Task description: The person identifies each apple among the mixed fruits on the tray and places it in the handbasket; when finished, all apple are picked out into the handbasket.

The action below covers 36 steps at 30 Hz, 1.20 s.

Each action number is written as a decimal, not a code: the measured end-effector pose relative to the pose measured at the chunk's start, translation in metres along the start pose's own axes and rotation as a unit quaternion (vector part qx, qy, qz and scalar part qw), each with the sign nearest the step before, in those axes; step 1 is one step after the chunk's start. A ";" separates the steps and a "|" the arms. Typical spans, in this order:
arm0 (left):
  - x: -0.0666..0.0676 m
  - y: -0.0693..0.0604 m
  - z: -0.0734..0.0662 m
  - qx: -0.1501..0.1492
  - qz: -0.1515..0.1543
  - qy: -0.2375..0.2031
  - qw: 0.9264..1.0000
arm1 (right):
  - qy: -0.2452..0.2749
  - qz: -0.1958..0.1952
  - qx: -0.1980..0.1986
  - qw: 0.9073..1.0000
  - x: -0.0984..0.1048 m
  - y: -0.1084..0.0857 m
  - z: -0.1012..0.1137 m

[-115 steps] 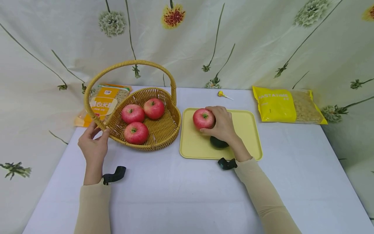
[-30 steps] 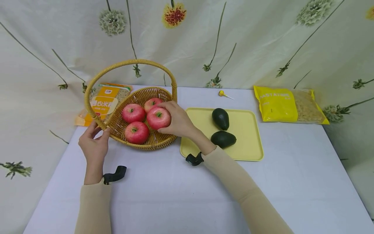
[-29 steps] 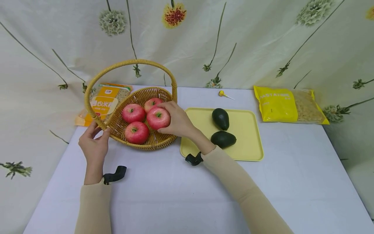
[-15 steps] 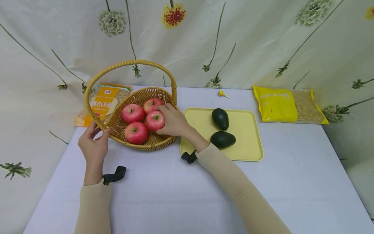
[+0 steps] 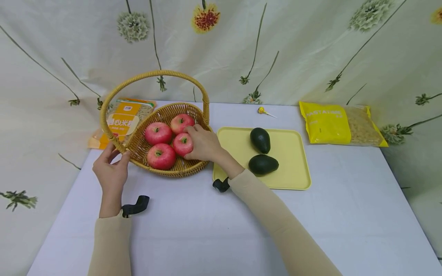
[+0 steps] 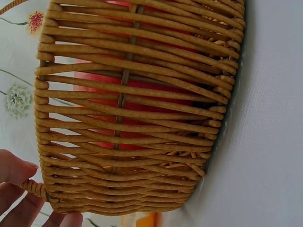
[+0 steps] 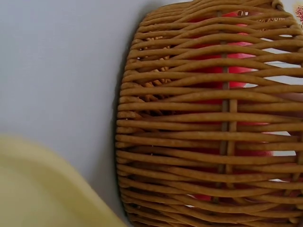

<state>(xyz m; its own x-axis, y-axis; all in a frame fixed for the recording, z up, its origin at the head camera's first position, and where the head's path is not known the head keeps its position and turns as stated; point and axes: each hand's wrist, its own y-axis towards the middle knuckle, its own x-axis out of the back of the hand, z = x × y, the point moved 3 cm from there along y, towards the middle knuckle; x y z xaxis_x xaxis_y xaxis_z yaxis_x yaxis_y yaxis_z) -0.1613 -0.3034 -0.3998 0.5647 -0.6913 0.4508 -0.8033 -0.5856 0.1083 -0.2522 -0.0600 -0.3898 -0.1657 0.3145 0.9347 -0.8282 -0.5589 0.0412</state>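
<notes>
In the head view, my left hand [image 5: 111, 170] pinches the foot of the arched handle on the left side of the wicker basket [image 5: 195, 168]. The left wrist view shows thumb and fingers [image 6: 19, 170] around that wrapped handle end. Inside the basket, my right hand [image 5: 206, 145] holds a red apple [image 5: 182, 144] from its right side, low among three other apples: one at the back [image 5: 182, 123], one at left [image 5: 158, 133] and one in front [image 5: 161, 156]. In the right wrist view, the basket wall [image 7: 208, 123] hides most of the hand and fruit.
Right of the basket lies a yellow tray [image 5: 293, 180] bearing two avocados, one upper [image 5: 260, 140] and one lower [image 5: 263, 165]. A lollipop [image 5: 262, 110] lies behind it. A yellow pasta bag [image 5: 331, 124] lies back right; an orange food bag [image 5: 121, 120] lies behind the basket's left side.
My right hand has carried the apple from the tray leftward into the basket and lowered it among the others. The back apple has shifted slightly. The left hand stays at the handle.
</notes>
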 end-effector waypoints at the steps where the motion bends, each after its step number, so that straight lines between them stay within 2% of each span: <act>1: 0.000 0.000 0.000 -0.001 0.000 0.000 1.000 | -0.004 0.002 -0.003 1.000 -0.001 0.000 0.000; 17: -0.002 0.002 -0.001 0.001 0.002 0.001 1.000 | -0.029 0.009 -0.001 1.000 -0.007 -0.001 -0.001; 22: -0.003 0.001 -0.002 -0.003 0.002 0.004 1.000 | -0.015 0.010 -0.004 1.000 -0.006 -0.005 -0.001; 29: 0.002 -0.001 -0.004 -0.015 -0.001 0.024 1.000 | 0.071 -0.017 0.028 0.997 0.010 -0.020 -0.002; 33: 0.006 -0.003 -0.006 -0.045 0.001 0.064 0.997 | 0.126 -0.031 0.038 0.991 0.021 -0.034 -0.009; 36: 0.010 -0.005 -0.013 -0.078 0.009 0.105 0.991 | 0.148 -0.046 0.035 0.987 0.032 -0.049 -0.018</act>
